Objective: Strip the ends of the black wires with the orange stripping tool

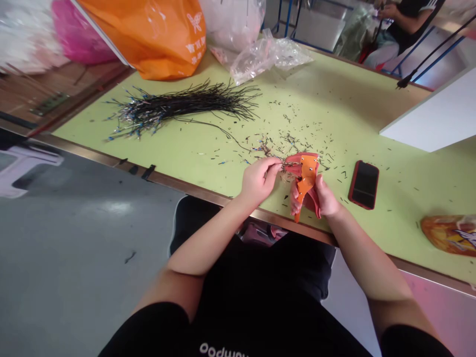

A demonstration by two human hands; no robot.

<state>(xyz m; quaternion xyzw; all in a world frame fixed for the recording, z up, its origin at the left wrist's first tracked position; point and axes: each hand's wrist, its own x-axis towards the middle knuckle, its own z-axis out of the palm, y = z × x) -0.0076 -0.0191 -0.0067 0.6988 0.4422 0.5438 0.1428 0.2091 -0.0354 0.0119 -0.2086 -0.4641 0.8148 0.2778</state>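
Observation:
My right hand [325, 197] is wrapped round the handles of an orange and red wire stripper [308, 173], held over the front part of the table. Its red jaws point left, toward my left hand [261, 178]. There the thumb and forefinger are pinched together right at the jaws, on what looks like a thin black wire; the fingers hide most of it. One long wire [226, 131] runs from the pile toward my hands. Farther left lies a large bundle of black wires [193, 101], many with blue ends.
Short black offcuts [290, 141] are strewn over the green table [327, 94]. A phone [364, 184] and an orange-wrapped packet [449, 234] lie to the right, near a white panel [435, 114]. Behind are an orange bag [159, 39] and clear plastic [267, 54]. Another person [405, 25] sits beyond.

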